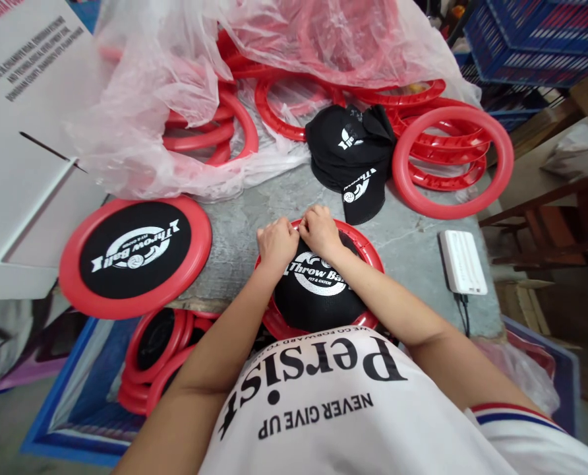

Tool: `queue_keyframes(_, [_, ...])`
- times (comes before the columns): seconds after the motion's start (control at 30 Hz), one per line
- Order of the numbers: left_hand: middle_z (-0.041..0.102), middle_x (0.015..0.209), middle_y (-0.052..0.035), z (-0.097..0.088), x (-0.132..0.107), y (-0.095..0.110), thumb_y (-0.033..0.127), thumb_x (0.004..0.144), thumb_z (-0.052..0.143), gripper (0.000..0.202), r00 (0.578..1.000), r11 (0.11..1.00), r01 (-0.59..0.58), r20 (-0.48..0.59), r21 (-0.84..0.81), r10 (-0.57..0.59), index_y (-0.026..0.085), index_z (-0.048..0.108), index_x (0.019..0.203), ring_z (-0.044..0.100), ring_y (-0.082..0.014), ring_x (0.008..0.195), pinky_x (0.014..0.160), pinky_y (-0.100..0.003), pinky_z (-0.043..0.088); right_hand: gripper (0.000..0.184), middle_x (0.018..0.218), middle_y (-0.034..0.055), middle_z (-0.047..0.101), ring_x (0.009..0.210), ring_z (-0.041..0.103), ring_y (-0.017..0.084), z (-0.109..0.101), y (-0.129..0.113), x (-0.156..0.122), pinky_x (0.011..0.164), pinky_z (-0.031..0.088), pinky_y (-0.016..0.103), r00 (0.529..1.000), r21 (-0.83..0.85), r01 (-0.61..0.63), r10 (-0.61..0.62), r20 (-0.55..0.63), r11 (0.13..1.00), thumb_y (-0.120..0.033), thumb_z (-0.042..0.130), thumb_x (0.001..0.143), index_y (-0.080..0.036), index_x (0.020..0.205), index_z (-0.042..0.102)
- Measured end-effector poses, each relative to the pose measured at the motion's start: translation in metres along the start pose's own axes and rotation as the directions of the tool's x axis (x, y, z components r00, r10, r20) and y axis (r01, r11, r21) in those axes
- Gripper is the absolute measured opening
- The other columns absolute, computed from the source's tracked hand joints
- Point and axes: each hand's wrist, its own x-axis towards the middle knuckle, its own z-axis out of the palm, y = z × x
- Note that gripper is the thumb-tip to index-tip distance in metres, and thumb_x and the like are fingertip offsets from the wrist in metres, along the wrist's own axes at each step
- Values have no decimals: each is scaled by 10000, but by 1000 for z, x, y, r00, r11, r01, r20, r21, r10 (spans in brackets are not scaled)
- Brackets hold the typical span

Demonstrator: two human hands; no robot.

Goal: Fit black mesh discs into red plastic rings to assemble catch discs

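Observation:
A red ring (372, 254) lies at the table's front edge against my shirt, with a black fabric disc (318, 300) printed "Throw Ball" across it. At the far side of the ring, my left hand (278, 243) is closed, its fingers curled on the edge of the fabric. Right beside it, my right hand (320, 231) pinches the same edge, thumbs almost together. My hands hide the fingertips and part of the rim there. To the left lies a throw disc (136, 249) with its black centre framed by a red ring.
Black fabric pieces (349, 148) are stacked behind my hands. Loose red rings (452, 161) lie right of them, more under plastic sheeting (175, 79). A white power bank (463, 262) with a cable sits right. A blue crate (84, 382) holding discs stands below left; a white carton (31, 145) stands left.

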Motion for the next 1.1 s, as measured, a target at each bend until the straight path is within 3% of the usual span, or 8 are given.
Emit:
queue_keyframes(0.3, [755, 933, -50, -11, -1, -4, 189, 920, 526, 139, 998, 986, 44, 55, -162, -36, 222, 640, 847, 686, -225, 938, 879, -363, 453, 241, 1048, 146, 642, 1060, 531, 303, -8, -4, 0, 961, 487, 456, 998, -2, -37, 37, 53, 999, -184, 458, 978, -175, 892, 683])
queue_keyframes(0.43, [736, 854, -20, -5, 1, -10, 123, 850, 555, 148, 998, 956, 62, 24, -286, -58, 219, 666, 875, 681, -206, 888, 858, -340, 462, 248, 1064, 141, 649, 1071, 540, 297, -8, -4, 0, 957, 489, 443, 997, -20, -41, 43, 68, 999, -194, 453, 988, -173, 910, 687])
queue_keyframes(0.6, [731, 882, -32, 11, 7, -24, 138, 867, 531, 234, 998, 861, -18, -56, -508, -12, 195, 681, 1037, 684, -207, 878, 861, -341, 501, 245, 1083, 134, 667, 1069, 555, 293, -6, 2, 3, 954, 485, 433, 998, 2, -4, 4, 63, 1000, -193, 454, 997, -169, 917, 685])
queue_keyframes(0.73, [730, 986, -71, 9, 3, -34, 141, 884, 476, 278, 993, 771, -45, -112, -635, -35, 172, 653, 1096, 692, -215, 945, 914, -359, 530, 162, 1132, 102, 678, 1085, 569, 273, -9, 6, 0, 993, 475, 426, 991, 71, 84, -90, 100, 994, -184, 532, 970, -191, 959, 693])
queue_keyframes(0.87, [713, 1059, -116, -6, -29, -38, 144, 919, 438, 229, 949, 920, -193, -303, -340, 87, 177, 648, 1006, 645, -269, 1069, 992, -423, 487, 74, 1256, 73, 643, 1156, 556, 272, -14, 12, -4, 1019, 473, 434, 972, 90, 162, -175, 159, 983, -250, 680, 913, -224, 977, 707])
queue_keyframes(1.0, [720, 994, -119, -15, -67, -35, 171, 949, 477, 174, 947, 958, -288, -150, -7, 284, 181, 648, 980, 636, -300, 986, 911, -448, 470, 97, 1271, 104, 609, 1171, 555, 295, -17, 18, -2, 1011, 490, 446, 985, 17, 65, -66, 158, 998, -244, 702, 900, -198, 985, 702])
queue_keyframes(1.1, [732, 1042, -126, -16, -74, -34, 201, 985, 471, 209, 925, 917, -361, -59, 168, 375, 176, 669, 1047, 630, -320, 1014, 934, -484, 431, 115, 1267, 133, 582, 1141, 569, 297, -19, 20, 0, 1019, 497, 452, 987, -26, 19, -15, 158, 999, -234, 677, 912, -174, 1008, 694])
